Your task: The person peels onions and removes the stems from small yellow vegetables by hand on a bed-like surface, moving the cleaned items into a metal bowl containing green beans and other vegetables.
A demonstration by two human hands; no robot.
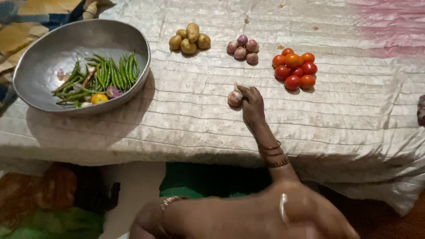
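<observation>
Sitting at the far left, a wide metal bowl point(44, 57) is holding green beans point(104, 75), a small yellow tomato point(99, 98) and onion pieces. Near the middle of the pale cloth point(190, 119), the right hand point(253, 106) is pinching a garlic bulb point(234, 98) with narrowed fingers. The left hand point(150, 221) is hanging low, below the near cloth edge; its grip cannot be told. Bare cloth is lying open around the bulb. Farther off, potatoes point(189, 39), red onions point(243, 49) and tomatoes point(295, 68) are resting in separate heaps, well apart.

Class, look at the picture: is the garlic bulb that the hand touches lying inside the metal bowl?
No: the garlic bulb lies on the cloth-covered table at the right hand, apart from the metal bowl.
</observation>
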